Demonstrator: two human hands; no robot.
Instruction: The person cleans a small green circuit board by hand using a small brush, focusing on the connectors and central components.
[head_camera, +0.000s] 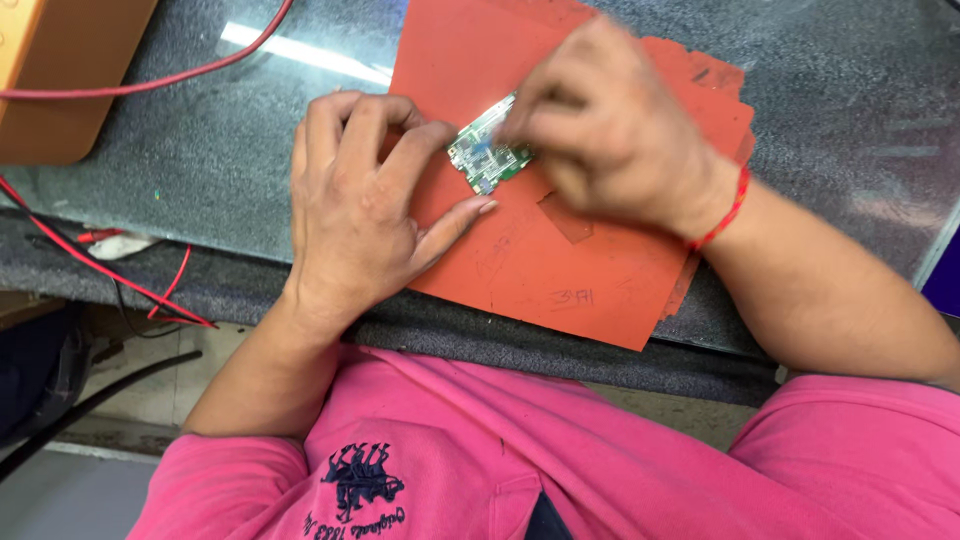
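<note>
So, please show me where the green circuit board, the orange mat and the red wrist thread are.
green circuit board (487, 157), head view, its middle.
orange mat (560, 270), head view, bare lower part.
red wrist thread (727, 215), head view, on the right wrist.

Bare grey speckled tabletop (850, 90) lies open right of the orange-red rubber mat (560, 260); red wires (110, 270) and a tan box (70, 70) crowd the left.

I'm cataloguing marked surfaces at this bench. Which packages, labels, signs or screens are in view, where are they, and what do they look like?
No packages, signs or screens show.
Handwritten mark: dark scrawl near the lower edge of the red-orange mat.
Shirt print: dark blue figure with curved lettering on the pink shirt's chest, bottom centre.
Yellow-orange box: top left corner, plain faces.
</note>
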